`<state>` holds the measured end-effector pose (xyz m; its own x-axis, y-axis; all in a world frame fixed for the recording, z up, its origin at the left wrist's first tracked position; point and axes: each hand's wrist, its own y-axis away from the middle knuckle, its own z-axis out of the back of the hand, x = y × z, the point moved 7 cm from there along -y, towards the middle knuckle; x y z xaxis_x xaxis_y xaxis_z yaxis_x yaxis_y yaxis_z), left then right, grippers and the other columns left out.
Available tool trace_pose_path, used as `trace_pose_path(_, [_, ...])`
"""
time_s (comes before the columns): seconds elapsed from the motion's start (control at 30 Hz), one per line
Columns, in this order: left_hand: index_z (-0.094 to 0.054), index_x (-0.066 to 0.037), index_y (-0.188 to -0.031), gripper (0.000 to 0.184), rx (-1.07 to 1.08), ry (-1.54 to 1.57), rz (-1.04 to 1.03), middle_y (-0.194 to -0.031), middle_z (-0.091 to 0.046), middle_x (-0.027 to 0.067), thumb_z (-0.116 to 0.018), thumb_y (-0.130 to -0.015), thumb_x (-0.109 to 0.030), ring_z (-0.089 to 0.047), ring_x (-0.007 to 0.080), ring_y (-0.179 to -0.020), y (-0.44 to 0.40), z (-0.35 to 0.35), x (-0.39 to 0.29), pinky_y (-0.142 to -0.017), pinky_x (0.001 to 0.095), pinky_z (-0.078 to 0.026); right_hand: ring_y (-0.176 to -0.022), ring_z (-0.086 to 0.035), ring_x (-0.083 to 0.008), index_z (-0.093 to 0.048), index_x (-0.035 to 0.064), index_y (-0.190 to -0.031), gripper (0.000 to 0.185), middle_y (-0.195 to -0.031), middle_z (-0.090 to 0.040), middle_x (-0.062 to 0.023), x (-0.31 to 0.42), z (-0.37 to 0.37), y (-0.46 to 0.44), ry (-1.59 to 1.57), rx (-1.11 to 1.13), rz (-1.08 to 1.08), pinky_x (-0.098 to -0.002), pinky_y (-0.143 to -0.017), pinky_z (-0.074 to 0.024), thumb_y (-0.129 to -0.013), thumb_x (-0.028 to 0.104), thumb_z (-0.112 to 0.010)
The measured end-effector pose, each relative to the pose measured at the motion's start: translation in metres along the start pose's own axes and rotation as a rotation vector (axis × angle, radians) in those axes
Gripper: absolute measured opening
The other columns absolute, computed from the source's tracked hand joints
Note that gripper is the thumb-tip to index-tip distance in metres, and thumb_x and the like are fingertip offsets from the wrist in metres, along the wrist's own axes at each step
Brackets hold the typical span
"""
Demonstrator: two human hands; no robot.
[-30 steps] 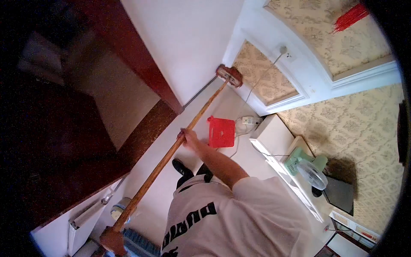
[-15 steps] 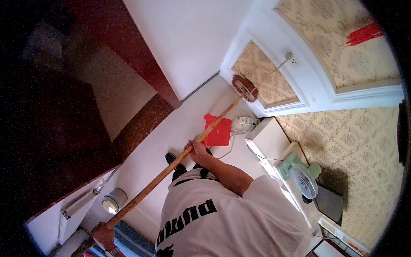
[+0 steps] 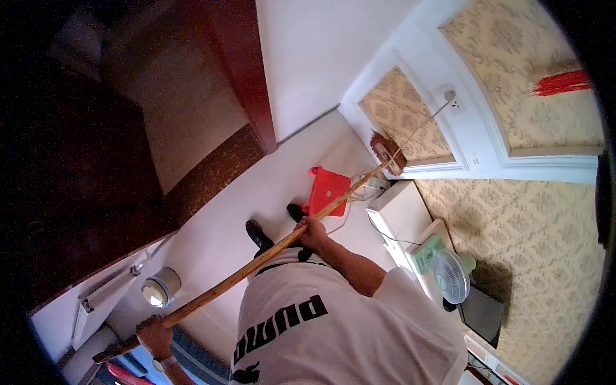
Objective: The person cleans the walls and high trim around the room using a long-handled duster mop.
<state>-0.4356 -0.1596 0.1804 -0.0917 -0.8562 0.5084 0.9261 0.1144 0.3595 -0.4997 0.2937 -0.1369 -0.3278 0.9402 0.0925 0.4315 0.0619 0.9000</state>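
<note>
A long wooden-handled broom (image 3: 250,266) runs diagonally across the view. My left hand (image 3: 154,335), with a watch on its wrist, is closed round the handle near its lower-left end. Farther up, in front of my waist, my right hand (image 3: 312,233) is wrapped round the same handle. The reddish-brown bristle head (image 3: 389,154) is at the foot of the panelled wall, by the lower corner of a wallpapered panel; I cannot tell whether it presses on it. Under the handle is a red plastic item (image 3: 329,192), possibly a stool.
A white cabinet (image 3: 403,208) stands at right, with a fan (image 3: 451,276) beyond it. A cable and power strip (image 3: 375,186) lie by the cabinet. A cord hangs from the wall socket (image 3: 449,96). At left are a round bin (image 3: 160,287) and dark furniture (image 3: 212,167).
The broom head has moved down and right along the wall panel's edge. Both hands have shifted with the handle, keeping hold. The camera view has turned slightly, and both shoes show more fully.
</note>
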Motion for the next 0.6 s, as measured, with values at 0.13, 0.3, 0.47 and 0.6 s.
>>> trace_pose_path(0.13, [-0.056,-0.01,-0.062,0.015,0.021,-0.036,0.066,-0.059,-0.057,0.0095,-0.065,-0.057,-0.021,-0.057,0.028,-0.058,0.007,-0.007,-0.002,-0.057,0.0385,-0.044,-0.056,-0.045,-0.0238,-0.041,0.0071,-0.072,0.01,-0.058,-0.041,-0.0077,-0.002,0.0,-0.011,0.076,-0.073,0.009,-0.0394,-0.055,-0.0425,-0.079,0.009,-0.048])
trace_pose_path(0.3, [-0.055,-0.011,-0.061,0.013,-0.049,0.019,0.084,-0.059,-0.056,0.0081,-0.063,-0.058,-0.022,-0.056,0.0279,-0.057,0.013,0.022,-0.007,-0.055,0.0399,-0.043,-0.051,-0.043,-0.0225,-0.041,0.0084,-0.07,0.011,-0.057,-0.039,-0.0066,0.003,-0.008,-0.048,0.214,-0.031,0.044,-0.0375,-0.052,-0.0422,-0.077,0.007,-0.049])
trace_pose_path(0.47, [-0.054,-0.011,-0.059,0.012,-0.084,-0.086,0.151,-0.057,-0.054,0.0075,-0.061,-0.06,-0.019,-0.055,0.0267,-0.057,0.021,0.05,-0.004,-0.054,0.0383,-0.045,-0.052,-0.046,-0.0226,-0.041,0.0077,-0.068,0.014,-0.057,-0.04,-0.0071,0.004,-0.062,-0.059,0.077,0.086,-0.007,-0.0373,-0.054,-0.0448,-0.076,0.006,-0.052])
trace_pose_path(0.6, [-0.053,-0.01,-0.06,0.011,-0.115,-0.118,0.181,-0.057,-0.054,0.0068,-0.061,-0.061,-0.017,-0.056,0.025,-0.057,0.02,0.067,-0.007,-0.053,0.0361,-0.045,-0.053,-0.048,-0.0226,-0.042,0.0064,-0.07,0.012,-0.057,-0.041,-0.007,0.017,-0.086,-0.059,0.186,0.072,0.093,-0.0381,-0.056,-0.046,-0.078,0.007,-0.052])
